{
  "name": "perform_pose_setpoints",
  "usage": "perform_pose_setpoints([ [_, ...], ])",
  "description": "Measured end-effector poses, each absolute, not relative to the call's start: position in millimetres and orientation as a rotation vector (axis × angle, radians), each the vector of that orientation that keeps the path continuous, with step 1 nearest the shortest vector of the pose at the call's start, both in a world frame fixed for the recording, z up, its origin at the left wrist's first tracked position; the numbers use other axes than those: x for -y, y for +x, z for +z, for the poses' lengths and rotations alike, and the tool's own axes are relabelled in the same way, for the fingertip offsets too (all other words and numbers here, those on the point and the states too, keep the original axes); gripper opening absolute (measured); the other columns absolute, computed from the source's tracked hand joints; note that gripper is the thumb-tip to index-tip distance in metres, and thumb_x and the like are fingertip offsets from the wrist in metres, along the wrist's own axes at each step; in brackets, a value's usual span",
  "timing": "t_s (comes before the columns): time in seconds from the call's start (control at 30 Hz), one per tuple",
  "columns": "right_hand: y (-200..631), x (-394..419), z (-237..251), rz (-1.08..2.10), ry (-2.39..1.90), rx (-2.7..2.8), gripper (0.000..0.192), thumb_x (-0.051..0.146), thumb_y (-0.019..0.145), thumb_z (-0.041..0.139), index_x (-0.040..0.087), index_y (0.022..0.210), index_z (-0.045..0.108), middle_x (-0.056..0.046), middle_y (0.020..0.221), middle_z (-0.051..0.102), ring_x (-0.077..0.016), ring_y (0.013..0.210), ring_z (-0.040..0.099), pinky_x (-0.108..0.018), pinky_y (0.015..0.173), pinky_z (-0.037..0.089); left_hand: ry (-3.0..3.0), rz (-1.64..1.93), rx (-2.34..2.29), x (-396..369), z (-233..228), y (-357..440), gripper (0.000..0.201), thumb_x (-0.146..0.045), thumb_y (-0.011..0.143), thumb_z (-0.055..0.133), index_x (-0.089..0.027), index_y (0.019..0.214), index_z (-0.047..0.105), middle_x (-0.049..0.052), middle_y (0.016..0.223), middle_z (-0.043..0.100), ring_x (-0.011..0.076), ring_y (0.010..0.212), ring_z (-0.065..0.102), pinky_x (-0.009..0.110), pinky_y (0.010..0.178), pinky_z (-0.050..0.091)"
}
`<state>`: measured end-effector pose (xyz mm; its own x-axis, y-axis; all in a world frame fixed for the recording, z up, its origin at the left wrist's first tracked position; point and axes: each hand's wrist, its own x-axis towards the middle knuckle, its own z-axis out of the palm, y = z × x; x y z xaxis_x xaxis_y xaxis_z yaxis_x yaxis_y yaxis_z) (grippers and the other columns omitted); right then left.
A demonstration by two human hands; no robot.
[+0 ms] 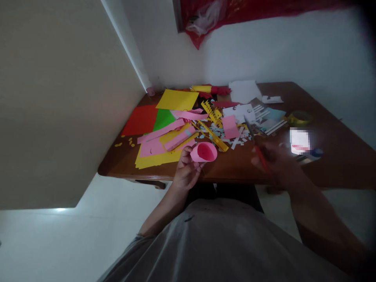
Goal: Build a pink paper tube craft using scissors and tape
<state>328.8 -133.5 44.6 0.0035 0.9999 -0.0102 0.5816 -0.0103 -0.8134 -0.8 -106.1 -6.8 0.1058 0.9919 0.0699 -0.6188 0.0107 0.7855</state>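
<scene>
The left hand (188, 170) holds a pink paper tube (203, 152), fingers wrapped round its near left side and underneath, with the round mouth left uncovered. The right hand (274, 159) is closed on a red-handled tool (261, 156), whose dark tip points forward and leftward, apart from the tube; motion blurs it, so whether it has one blade or two cannot be told.

Handling the tube well probably calls for a light grip, since thin paper dents easily, with the fingertips kept off the rim and the tool's tip turned away from the supporting hand.

There is one tube and one such tool. Beyond the left grip, on the wooden table (235, 166), lie one red sheet (138, 119), one green sheet (164, 120), one large yellow sheet (178, 99) at the back and at least three long pink strips (161, 132). Between and beyond the two grips sits one pink rectangle (230, 127), among pale scraps (243, 137) too many to count. Beyond the right grip, farther right, is one roll of tape (299, 117).
</scene>
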Motion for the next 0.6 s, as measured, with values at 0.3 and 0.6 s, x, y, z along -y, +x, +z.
perform_pose_setpoints([
  [0.3, 281, 179, 63, 0.914, -1.735, 1.831, 0.046, 0.056, 0.080, 0.098, 0.030, 0.106, 0.071, -0.004, 0.088, 0.075, -0.0281, 0.074, 0.068, -0.041, 0.066, 0.051, 1.301, 1.711, -0.770, 104, -11, 4, 0.049, -0.044, 0.085, 0.106, -0.035, 0.118, 0.070, 0.005, 0.146, 0.075, 0.0289, 0.148, 0.069, 0.047, 0.121, 0.057],
  [0.6, 285, 183, 72, 0.953, -1.691, 1.842, 0.051, 0.065, 0.079, 0.099, 0.029, 0.090, 0.065, 0.000, 0.074, 0.066, -0.0228, 0.065, 0.058, -0.037, 0.061, 0.041, 1.389, 1.616, -0.791, 113, -13, -2, 0.050, -0.051, 0.088, 0.104, -0.035, 0.122, 0.071, 0.008, 0.149, 0.074, 0.0326, 0.155, 0.066, 0.049, 0.118, 0.059],
])
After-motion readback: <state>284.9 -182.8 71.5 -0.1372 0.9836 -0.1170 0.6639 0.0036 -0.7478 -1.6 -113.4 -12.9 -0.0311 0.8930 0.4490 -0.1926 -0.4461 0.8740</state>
